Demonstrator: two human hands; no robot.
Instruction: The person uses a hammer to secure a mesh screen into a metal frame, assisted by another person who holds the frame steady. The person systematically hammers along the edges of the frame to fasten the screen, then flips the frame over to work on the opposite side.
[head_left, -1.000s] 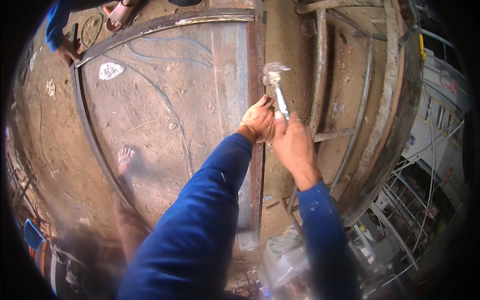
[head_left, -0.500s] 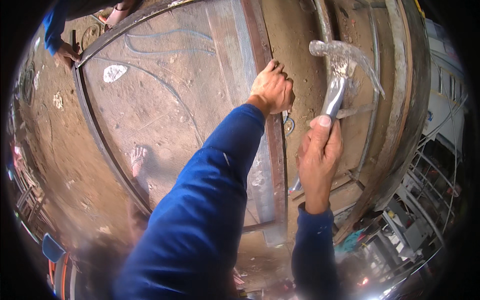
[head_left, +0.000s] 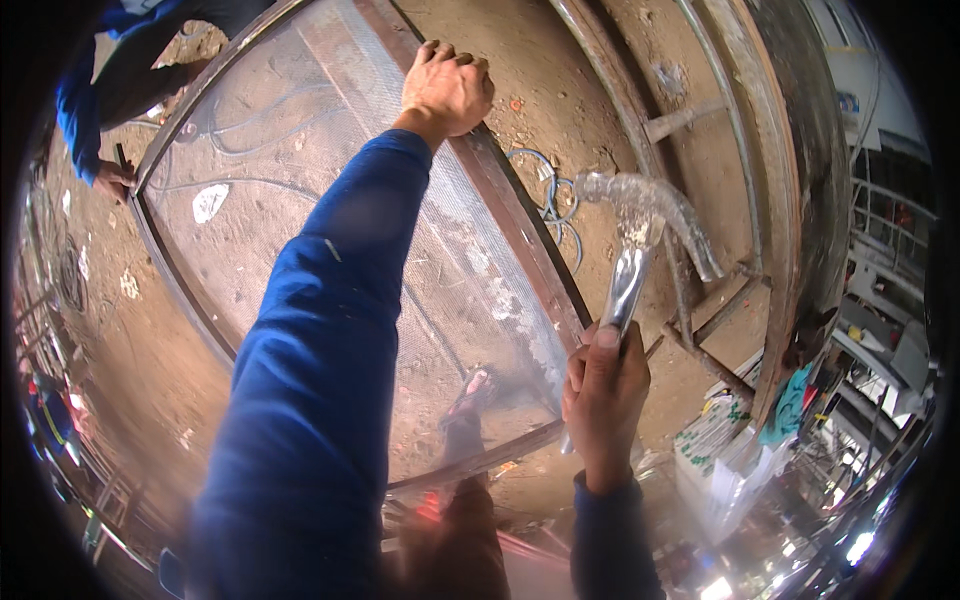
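A large flat mesh panel (head_left: 270, 230) in a dark frame (head_left: 530, 255) is held over the dirt ground, which shows through the mesh. My left hand (head_left: 448, 88), its arm stretched out in a blue sleeve, is closed over the frame's reddish-brown right bar. In my right hand (head_left: 605, 395) is a claw hammer (head_left: 628, 280), gripped by its metal handle with the thumb along it. The hammer's worn head points up, apart from the frame, claw to the right. At the far left corner, a co-worker's hand (head_left: 113, 180) holds the frame.
Right of the panel lies a rusty metal frame with crossbars (head_left: 690, 330). A coiled blue-grey cable (head_left: 555, 205) rests on the dirt beside the panel. White sheets (head_left: 740, 490) and a teal cloth (head_left: 787, 405) are at the lower right. A crumpled white scrap (head_left: 209, 203) shows through the mesh.
The view has shifted and turned, and the panel sits more slanted in it. My left hand still grips the bar, now farther up and left in view. The hammer is lower in view.
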